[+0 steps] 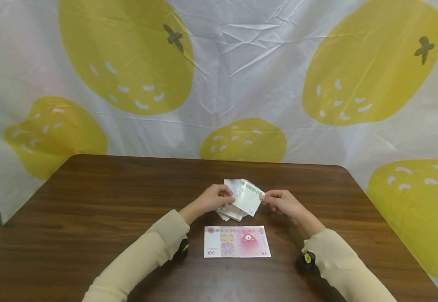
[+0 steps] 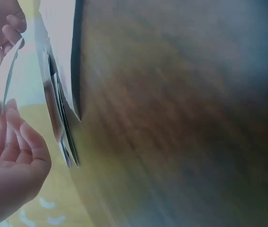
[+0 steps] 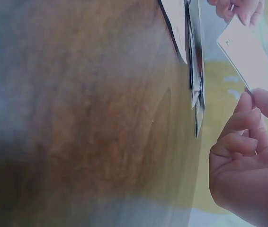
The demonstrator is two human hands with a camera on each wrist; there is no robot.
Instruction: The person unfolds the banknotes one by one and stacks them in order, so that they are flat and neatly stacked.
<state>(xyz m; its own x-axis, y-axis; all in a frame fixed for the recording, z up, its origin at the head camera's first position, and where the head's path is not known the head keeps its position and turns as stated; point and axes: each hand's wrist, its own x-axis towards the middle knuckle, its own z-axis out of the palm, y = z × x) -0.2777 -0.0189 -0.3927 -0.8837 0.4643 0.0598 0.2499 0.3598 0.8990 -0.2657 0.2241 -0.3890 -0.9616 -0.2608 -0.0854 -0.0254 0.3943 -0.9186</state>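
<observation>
Between my two hands a pale banknote with green print [image 1: 250,200] is held at a tilt over a loose pile of banknotes [image 1: 231,214]. My left hand [image 1: 212,199] pinches its left end between thumb and fingertips. At the opposite end, my right hand [image 1: 285,203] pinches the edge, with the thumb and index finger [image 3: 245,103] meeting on it in the right wrist view. Seen edge-on in the left wrist view, the held note [image 2: 11,71] stands apart from the pile [image 2: 58,104]. Nearer to me, a pink 100 banknote [image 1: 237,242] lies flat on the table.
The dark brown wooden table [image 1: 128,188] has rounded far corners. Behind it hangs a white cloth [image 1: 211,84] printed with big yellow fruit. Black devices [image 1: 306,261] sit at both wrists, by the beige sleeves [image 1: 343,264].
</observation>
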